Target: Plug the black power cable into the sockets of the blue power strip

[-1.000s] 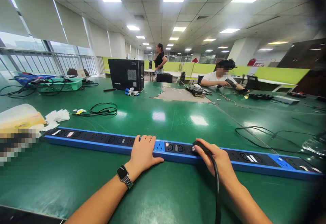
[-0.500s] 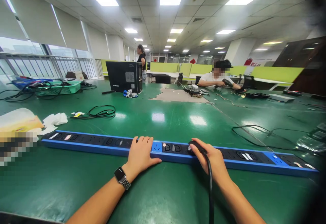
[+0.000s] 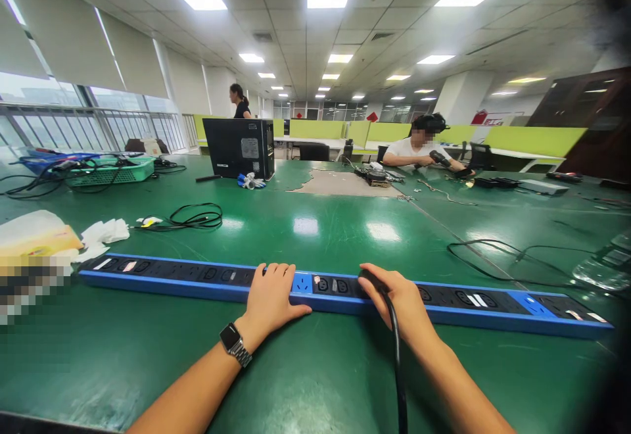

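A long blue and black power strip (image 3: 470, 319) lies crosswise on the green table. My left hand (image 3: 270, 296), wearing a watch (image 3: 231, 340), grips it left of the middle, fingers over its far edge and thumb along the near side. My right hand (image 3: 401, 299) is closed round a black plug (image 3: 369, 281) held at the strip's sockets, right of a blue socket (image 3: 302, 283). From the plug a thick black cable (image 3: 398, 368) runs down past the bottom edge. Whether the plug's pins are in a socket is hidden.
Coiled black cable (image 3: 197, 217) and crumpled tissue (image 3: 106, 231) lie left. Farther back are a green basket (image 3: 116, 171), a black computer case (image 3: 236, 148) and gloves (image 3: 251, 181). A plastic bottle (image 3: 604, 263) lies right. A co-worker (image 3: 414, 148) sits across the table.
My right hand and the plug have shifted slightly left along the strip, and the cable hangs straighter. My left hand keeps its hold. A person in the background has walked left behind the computer case.
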The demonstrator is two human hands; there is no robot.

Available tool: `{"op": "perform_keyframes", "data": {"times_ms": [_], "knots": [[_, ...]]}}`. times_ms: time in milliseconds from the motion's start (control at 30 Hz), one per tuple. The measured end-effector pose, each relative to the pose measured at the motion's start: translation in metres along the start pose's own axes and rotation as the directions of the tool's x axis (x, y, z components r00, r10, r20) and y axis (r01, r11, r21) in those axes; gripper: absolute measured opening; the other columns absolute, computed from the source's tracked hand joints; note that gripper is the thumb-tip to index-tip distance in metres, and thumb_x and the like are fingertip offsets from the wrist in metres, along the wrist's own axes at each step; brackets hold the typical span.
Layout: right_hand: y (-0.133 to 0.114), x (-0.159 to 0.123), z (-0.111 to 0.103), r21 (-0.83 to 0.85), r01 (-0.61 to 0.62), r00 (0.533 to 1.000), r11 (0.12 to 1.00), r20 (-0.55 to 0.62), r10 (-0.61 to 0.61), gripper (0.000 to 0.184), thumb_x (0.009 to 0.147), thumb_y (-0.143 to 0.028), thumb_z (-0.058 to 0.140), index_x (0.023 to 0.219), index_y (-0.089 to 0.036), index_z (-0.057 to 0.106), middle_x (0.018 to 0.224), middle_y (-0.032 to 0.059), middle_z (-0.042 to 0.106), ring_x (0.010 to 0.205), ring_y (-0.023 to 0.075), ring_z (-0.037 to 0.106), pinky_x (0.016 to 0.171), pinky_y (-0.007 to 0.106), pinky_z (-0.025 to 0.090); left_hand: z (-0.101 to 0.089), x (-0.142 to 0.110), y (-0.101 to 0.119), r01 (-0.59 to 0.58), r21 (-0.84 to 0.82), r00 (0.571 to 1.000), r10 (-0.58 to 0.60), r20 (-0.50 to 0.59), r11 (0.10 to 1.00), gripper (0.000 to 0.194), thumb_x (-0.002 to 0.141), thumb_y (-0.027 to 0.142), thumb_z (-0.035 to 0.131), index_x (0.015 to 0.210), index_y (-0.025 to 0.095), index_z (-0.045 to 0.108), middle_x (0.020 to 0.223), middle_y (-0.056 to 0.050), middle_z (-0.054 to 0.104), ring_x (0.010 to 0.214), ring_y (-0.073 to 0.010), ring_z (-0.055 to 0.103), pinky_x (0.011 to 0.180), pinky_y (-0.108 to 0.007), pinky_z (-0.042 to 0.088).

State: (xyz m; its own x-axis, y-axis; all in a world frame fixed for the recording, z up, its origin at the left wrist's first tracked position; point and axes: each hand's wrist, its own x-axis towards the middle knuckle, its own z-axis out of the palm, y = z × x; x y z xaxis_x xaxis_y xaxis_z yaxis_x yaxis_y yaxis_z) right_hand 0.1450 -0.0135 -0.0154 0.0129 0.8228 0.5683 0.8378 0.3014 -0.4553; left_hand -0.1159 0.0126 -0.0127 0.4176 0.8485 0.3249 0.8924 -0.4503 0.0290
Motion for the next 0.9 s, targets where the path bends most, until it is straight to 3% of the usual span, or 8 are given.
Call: {"op": "perform_keyframes", "data": {"times_ms": [200,400,667,900], "knots": [[0.004,-0.003,-0.001,0.085,-0.036,0.999,0.996,0.025,0.034,0.036,0.088,-0.047,0.052,0.107,-0.022,0.071,0.081,0.0059,0.073,0.071,0.0198,0.068,0.069,0.031,0.053,0.0,0.0,0.0,-0.006,-0.002,1.0,0.006,0.005,1.0,0.074,0.073,0.065,0.069,0.129,0.02,0.054,0.124,-0.013,0.063,0.114,-0.0329,0.054,0.103,-0.05,0.033],[-0.003,-0.007,0.006,0.049,0.06,0.998,0.997,0.005,-0.06,0.032,0.089,-0.042,0.053,0.108,-0.023,0.07,0.093,0.0073,0.074,0.081,0.021,0.068,0.076,0.034,0.054,-0.001,0.0,0.0,0.007,-0.006,1.0,-0.007,0.017,1.0,0.075,0.072,0.064,0.07,0.129,0.018,0.054,0.125,-0.013,0.062,0.116,-0.0328,0.053,0.105,-0.05,0.032],[0.001,-0.009,0.006,0.002,0.08,0.997,0.997,0.021,-0.08,0.033,0.092,-0.044,0.05,0.111,-0.024,0.068,0.093,0.0073,0.074,0.08,0.021,0.067,0.074,0.035,0.054,-0.001,0.0,0.0,0.003,-0.01,1.0,-0.003,0.01,1.0,0.077,0.071,0.064,0.072,0.129,0.017,0.054,0.126,-0.014,0.062,0.116,-0.0327,0.053,0.104,-0.05,0.033],[-0.005,-0.012,0.011,0.016,0.045,0.998,0.999,-0.053,-0.044,0.035,0.091,-0.045,0.05,0.109,-0.022,0.069,0.088,0.0079,0.074,0.074,0.0201,0.067,0.071,0.034,0.055,-0.002,-0.001,0.0,0.005,-0.014,1.0,-0.005,0.003,1.0,0.074,0.071,0.064,0.071,0.128,0.019,0.055,0.124,-0.013,0.062,0.115,-0.0327,0.054,0.104,-0.05,0.033]]}}
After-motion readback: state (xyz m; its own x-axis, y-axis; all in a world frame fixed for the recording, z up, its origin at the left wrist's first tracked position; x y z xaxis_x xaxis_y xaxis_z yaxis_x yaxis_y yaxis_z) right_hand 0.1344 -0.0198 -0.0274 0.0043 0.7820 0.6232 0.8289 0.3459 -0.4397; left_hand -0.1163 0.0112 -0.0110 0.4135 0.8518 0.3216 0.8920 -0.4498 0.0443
